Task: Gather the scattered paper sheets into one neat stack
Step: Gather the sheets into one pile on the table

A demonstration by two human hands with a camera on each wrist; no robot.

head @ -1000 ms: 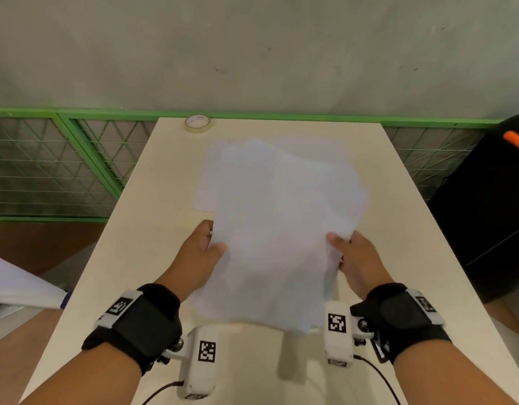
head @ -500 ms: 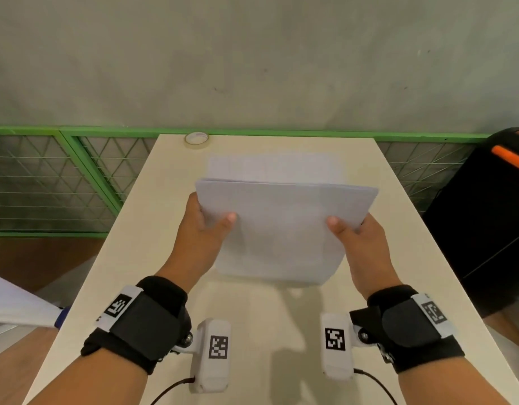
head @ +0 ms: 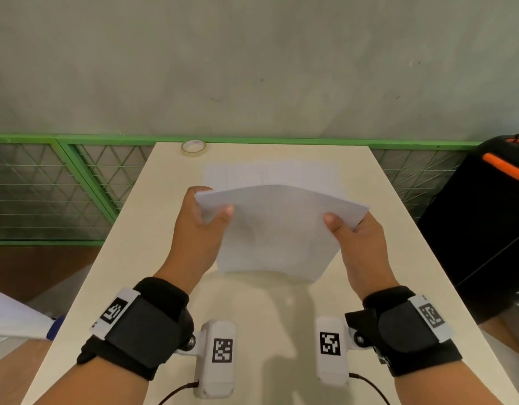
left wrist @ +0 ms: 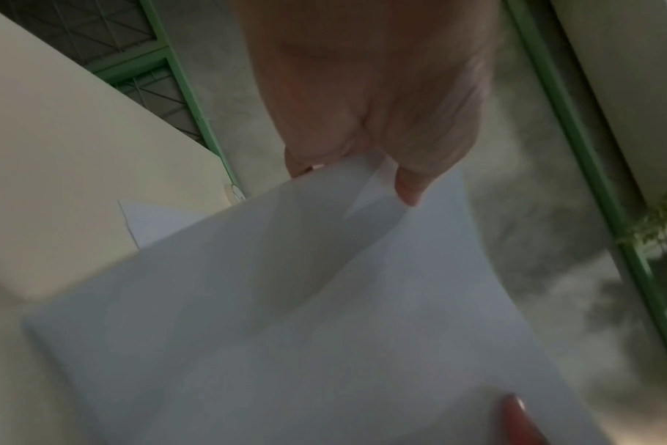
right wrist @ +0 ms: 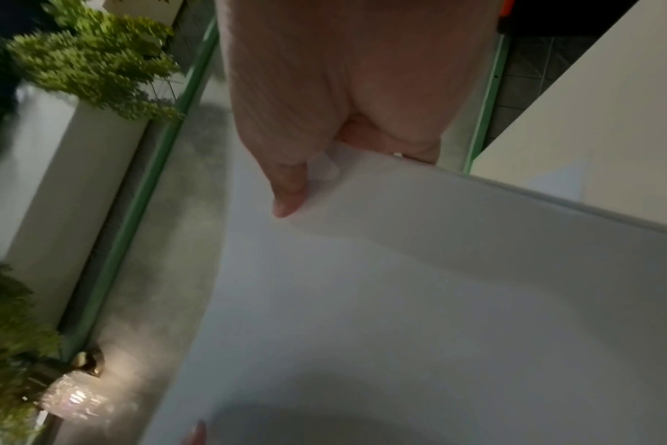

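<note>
The stack is pinched by left hand and right hand fingers; its 6 o'clock edge should be tapped squarely on the counter.

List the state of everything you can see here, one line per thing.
left hand: pinches the held sheets' left edge
right hand: pinches their right edge
held sheets: lifted off the table, bowed upward, edges not fully flush
sheet on the table: lying flat behind them
tape roll: lying flat at the far edge
table: bears the sheet and roll
</note>
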